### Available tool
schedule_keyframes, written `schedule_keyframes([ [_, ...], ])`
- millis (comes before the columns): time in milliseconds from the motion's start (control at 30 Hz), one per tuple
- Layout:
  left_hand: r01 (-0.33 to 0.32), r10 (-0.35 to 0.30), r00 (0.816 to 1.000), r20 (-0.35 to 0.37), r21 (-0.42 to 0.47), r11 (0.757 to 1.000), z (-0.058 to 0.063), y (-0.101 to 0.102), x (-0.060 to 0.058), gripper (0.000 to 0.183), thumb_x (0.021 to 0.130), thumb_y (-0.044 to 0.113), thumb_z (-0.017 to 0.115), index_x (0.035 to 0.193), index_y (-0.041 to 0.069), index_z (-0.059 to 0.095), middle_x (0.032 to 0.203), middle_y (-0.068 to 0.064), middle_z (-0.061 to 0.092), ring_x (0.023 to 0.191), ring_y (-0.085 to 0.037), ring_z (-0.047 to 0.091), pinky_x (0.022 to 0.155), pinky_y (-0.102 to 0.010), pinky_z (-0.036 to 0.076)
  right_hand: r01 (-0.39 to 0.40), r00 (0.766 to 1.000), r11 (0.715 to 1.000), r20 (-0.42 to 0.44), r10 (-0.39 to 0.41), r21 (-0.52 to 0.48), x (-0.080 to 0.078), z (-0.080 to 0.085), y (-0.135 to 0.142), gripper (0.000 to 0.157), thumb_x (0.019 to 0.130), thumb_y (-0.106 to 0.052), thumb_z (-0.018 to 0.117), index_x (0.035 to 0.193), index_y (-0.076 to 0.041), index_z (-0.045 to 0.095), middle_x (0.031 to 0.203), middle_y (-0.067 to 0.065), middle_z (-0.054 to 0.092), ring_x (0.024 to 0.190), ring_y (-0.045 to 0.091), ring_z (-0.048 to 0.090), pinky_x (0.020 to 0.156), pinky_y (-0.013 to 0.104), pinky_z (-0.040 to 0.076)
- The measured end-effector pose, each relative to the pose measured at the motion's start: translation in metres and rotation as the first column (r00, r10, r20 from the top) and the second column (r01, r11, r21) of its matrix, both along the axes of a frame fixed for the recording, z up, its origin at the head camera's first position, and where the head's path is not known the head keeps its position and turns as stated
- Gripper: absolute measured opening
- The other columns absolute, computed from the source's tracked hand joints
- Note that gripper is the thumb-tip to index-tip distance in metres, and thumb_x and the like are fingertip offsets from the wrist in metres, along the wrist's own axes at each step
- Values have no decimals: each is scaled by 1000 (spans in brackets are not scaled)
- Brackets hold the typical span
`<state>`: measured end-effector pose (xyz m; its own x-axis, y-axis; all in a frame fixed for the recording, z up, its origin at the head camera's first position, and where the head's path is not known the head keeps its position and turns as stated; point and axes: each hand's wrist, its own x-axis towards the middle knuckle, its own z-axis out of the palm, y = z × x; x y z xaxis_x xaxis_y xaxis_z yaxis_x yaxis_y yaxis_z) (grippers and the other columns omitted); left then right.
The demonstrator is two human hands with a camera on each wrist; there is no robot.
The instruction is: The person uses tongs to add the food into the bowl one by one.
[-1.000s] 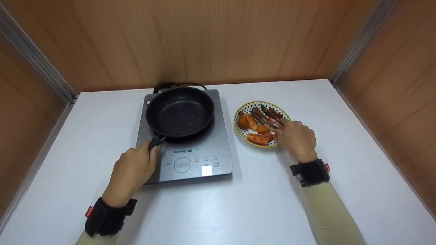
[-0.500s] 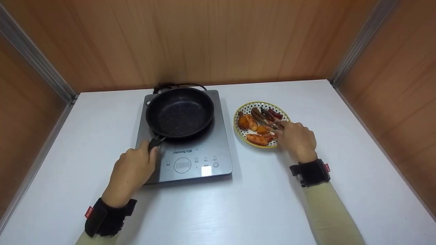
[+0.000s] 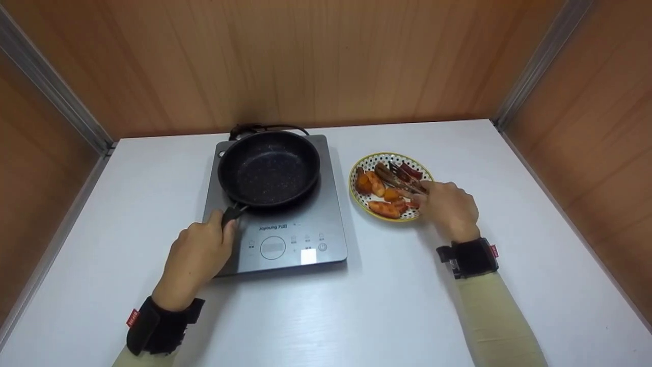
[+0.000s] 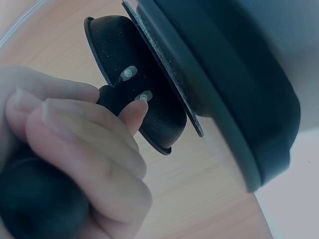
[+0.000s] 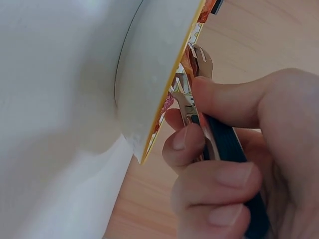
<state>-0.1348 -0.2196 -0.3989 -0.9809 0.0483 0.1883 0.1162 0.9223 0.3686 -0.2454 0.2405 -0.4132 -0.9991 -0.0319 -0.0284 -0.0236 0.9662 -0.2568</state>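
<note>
In the head view my left hand [image 3: 198, 252] grips the black handle of a dark frying pan [image 3: 270, 171]. That pan rests on a grey induction cooker [image 3: 326, 224], and the left wrist view shows fingers curled round the handle [image 4: 42, 199]. At the right my right hand [image 3: 449, 210] holds metal tongs [image 5: 227, 142] with dark grips, thumb on one arm and fingers round the other. Their tips reach into a yellow-rimmed dotted plate [image 3: 355, 200] among the food. Orange pieces [image 3: 385, 208], a brown piece [image 3: 383, 171] and dark red pieces [image 3: 411, 169] lie there. Whether the tips pinch food is unclear.
Behind the cooker a black cable [image 3: 285, 126] runs along the table's back edge. Wood-patterned panels [image 3: 326, 61] with grey metal corner posts enclose the white table [image 3: 316, 316] at the back and sides.
My right hand has shifted slightly to the right, and the tongs' arms have changed position over the food. The left hand and the pan have stayed put.
</note>
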Motion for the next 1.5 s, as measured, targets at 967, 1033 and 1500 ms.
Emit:
schedule_keyframes([
  [967,-2,1,1000,15,7,1000,0,-2,1,30,111,26,52,98,0,55,62,-10,51,54,-27,48,46,-38,36,-37,999,999,-17,36,-24,-2,6,9,42,109,-35,57,146,-15,65,130,25,69,104,45,66,81,58,52],
  [1033,-5,5,1000,18,9,1000,1,-2,1,30,111,26,52,98,0,55,62,-10,51,54,-27,48,46,-39,36,-42,999,999,-30,42,-27,-2,6,10,43,109,-35,57,147,-15,64,132,25,68,106,46,67,80,59,52],
  [1500,17,-22,988,154,35,999,11,-2,-3,29,113,28,47,105,0,52,69,-13,55,61,-29,52,52,-41,38,-92,978,985,-201,62,-143,1,16,-2,45,109,-36,61,148,-14,64,121,24,71,85,34,59,61,44,41],
])
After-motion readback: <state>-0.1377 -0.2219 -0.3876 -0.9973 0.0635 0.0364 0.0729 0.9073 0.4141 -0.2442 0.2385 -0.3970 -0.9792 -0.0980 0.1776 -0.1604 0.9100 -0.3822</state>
